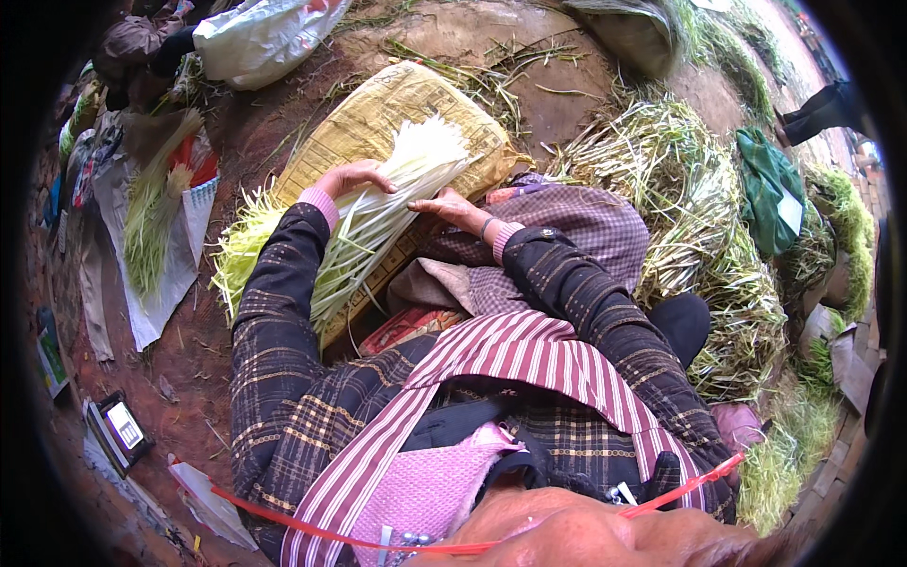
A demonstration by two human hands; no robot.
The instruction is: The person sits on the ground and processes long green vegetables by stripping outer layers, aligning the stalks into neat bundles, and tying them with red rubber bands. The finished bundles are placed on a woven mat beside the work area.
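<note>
A thick bunch of long-stemmed greens with white stalk ends (425, 152) lies slantwise over a yellow woven sack (340, 131) in front of me. My left hand (356, 178) curves over the bunch's left side, fingers pressed against the stalks. On the opposite side, my right hand (457, 210) grips the edge of the bunch with thumb and fingers. The leaf ends trail down towards my lap, between my forearms. Yellowish-green leaves (244, 244) stick out beyond my left sleeve. Checked cloth (574, 212) covers my knee beneath my right wrist.
A large heap of greens (666, 163) spreads at the right, beside a green cloth or bag (771, 191). Another bunch (152, 234) rests on a white sheet (166, 312) at left. A white sack (262, 42) and a person (131, 46) are upper left; someone's legs (825, 110) far right.
</note>
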